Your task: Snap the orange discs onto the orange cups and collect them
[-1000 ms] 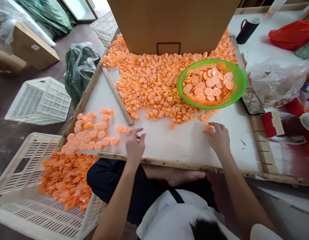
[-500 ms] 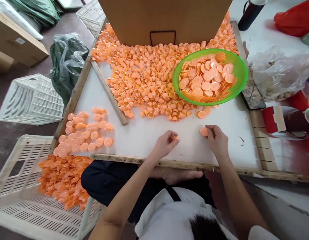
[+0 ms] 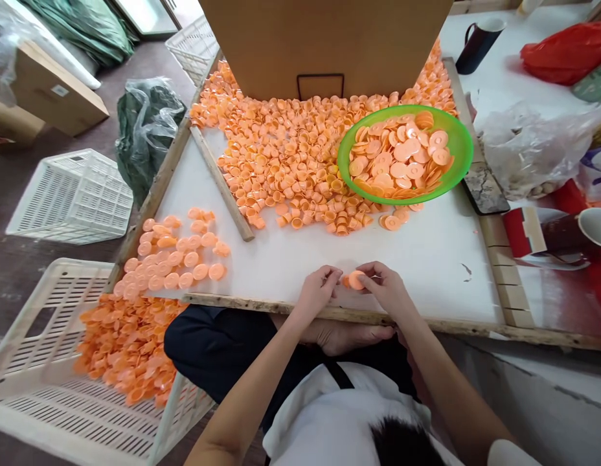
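My right hand (image 3: 385, 290) pinches a round, flat orange plastic disc (image 3: 356, 279) between thumb and fingers, just above the white tabletop near its front edge. Close beside it, my left hand (image 3: 320, 289) is closed in a pinch. A small orange plastic piece (image 3: 346, 281) shows between its fingertips and the disc, mostly covered, so its shape is unclear. Beyond both hands spreads a heap of small orange plastic cups (image 3: 291, 162). A green bowl (image 3: 463, 139) full of similar discs rests on the heap's right side.
Orange disc-topped pieces (image 3: 171, 280) lie at the table's left, before a wooden strip (image 3: 223, 184). A crate (image 3: 43, 304) of orange parts stands below. A cardboard box (image 3: 329, 45) rises behind the heap. A phone (image 3: 485, 188) and mugs (image 3: 480, 45) are at right.
My right hand has moved left with the disc, bringing it close to my left hand. My left hand has shifted slightly toward the front edge. The whole view has shifted a little.
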Demonstrator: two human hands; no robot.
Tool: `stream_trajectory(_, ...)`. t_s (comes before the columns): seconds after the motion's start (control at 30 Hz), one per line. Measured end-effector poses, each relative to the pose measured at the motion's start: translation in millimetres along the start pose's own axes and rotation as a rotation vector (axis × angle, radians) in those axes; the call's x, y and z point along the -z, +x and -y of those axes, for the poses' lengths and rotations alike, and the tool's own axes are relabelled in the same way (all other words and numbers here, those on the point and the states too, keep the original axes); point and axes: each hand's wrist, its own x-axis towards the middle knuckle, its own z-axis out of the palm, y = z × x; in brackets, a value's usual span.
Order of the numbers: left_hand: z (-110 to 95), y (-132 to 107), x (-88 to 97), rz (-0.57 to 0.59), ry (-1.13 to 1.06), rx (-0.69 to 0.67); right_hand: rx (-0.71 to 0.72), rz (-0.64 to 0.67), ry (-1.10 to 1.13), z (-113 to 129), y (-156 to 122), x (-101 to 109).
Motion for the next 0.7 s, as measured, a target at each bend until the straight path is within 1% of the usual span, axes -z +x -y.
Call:
stream_trajectory(0.1,1,-1,-3.4,0.051,-0.054,0.017,0.004,0.024,-0.124,1,4,-14)
stream_trajectory(0.2,2,1,-4.7,0.062,-0.119,0.063,-0.04,0.039,-0.192,-1,10,-19)
stream_trajectory(0.3,3,5,-3.8,0.089,-0.172,0.108,-0.084,0.07,-0.158,-4,15,-16)
stream_trajectory(0.4,3,8,-2.7,0.099,-0.161,0.103,-0.11,0.126,-0.082,-4,16,-12)
stream_trajectory(0.47,2,9,-1.6,0.106,-0.145,0.094,-0.104,0.145,-0.073,-3,15,-10)
stream_trajectory(0.7,2,10,4.7,0.176,-0.182,0.125,-0.083,0.182,-0.23,4,14,-9)
